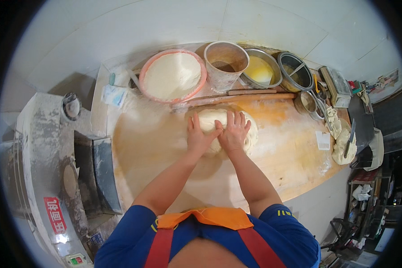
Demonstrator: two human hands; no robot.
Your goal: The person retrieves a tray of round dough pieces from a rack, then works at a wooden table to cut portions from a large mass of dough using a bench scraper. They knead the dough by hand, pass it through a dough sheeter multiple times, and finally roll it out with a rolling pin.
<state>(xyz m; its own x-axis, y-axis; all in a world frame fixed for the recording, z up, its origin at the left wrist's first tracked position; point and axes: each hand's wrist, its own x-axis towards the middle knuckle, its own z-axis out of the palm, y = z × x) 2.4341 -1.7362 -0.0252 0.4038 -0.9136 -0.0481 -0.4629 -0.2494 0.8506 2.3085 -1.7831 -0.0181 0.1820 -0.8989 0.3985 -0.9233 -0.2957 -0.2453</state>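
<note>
A thick, pale lump of dough (210,120) rests on the floured wooden worktop (274,160) in front of me. Against its left end lies my left hand (200,135), with the fingers pointing away and the thumb reaching across the dough. My right hand (233,132) presses on the middle and right part, its fingers spread over the top. The two thumbs meet or overlap between the hands. Part of the dough is hidden beneath my palms.
Behind the dough lie wooden rolling pins (234,97). A pink-rimmed basin of flour (172,75), a tall tub (225,72), a metal bowl with yellow liquid (259,68) and a dark pot (294,72) line the wall. More dough (341,147) with a knife (349,139) sits right; a floury machine (43,150) stands left.
</note>
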